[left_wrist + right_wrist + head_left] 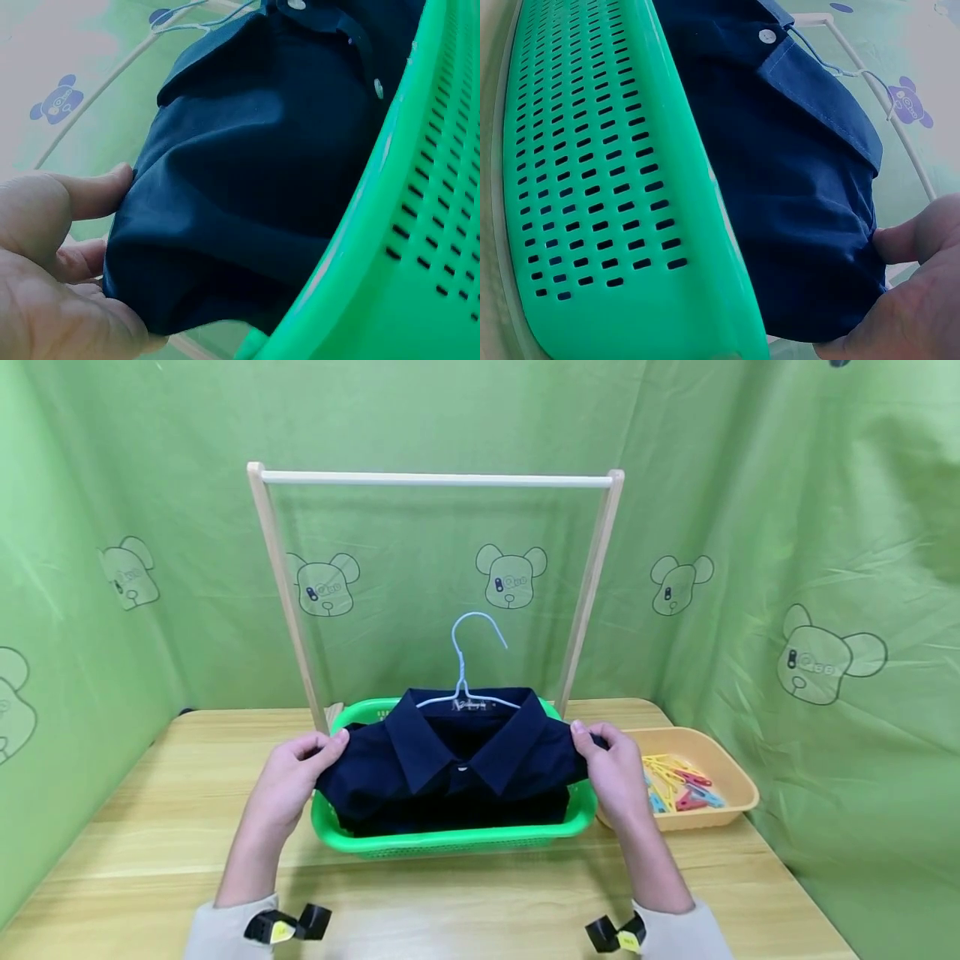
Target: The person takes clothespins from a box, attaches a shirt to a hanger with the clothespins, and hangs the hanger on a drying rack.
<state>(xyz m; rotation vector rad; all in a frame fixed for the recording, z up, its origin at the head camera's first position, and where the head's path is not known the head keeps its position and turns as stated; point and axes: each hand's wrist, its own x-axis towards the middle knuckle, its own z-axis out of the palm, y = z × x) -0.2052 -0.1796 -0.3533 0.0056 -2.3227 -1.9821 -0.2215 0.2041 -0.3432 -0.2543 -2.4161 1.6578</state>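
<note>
A dark navy collared shirt [480,768] is spread at the shoulders over a green basket [450,841], its lower part down inside. A pale blue wire hanger [461,672] sits in the collar, its hook standing up above the neckline. My left hand [288,777] pinches the shirt's left-side shoulder between thumb and fingers, seen close in the left wrist view. On the other side my right hand [617,772] pinches the opposite shoulder the same way. White buttons [767,36] show below the collar. The hanger's arms are mostly hidden inside the shirt.
Behind the basket stands a rack with pale wooden posts [592,585] and a white crossbar [435,480]. An orange tray [738,777] of coloured clothespins [690,802] is at the right. Green curtains [420,410] enclose the wooden table [150,843].
</note>
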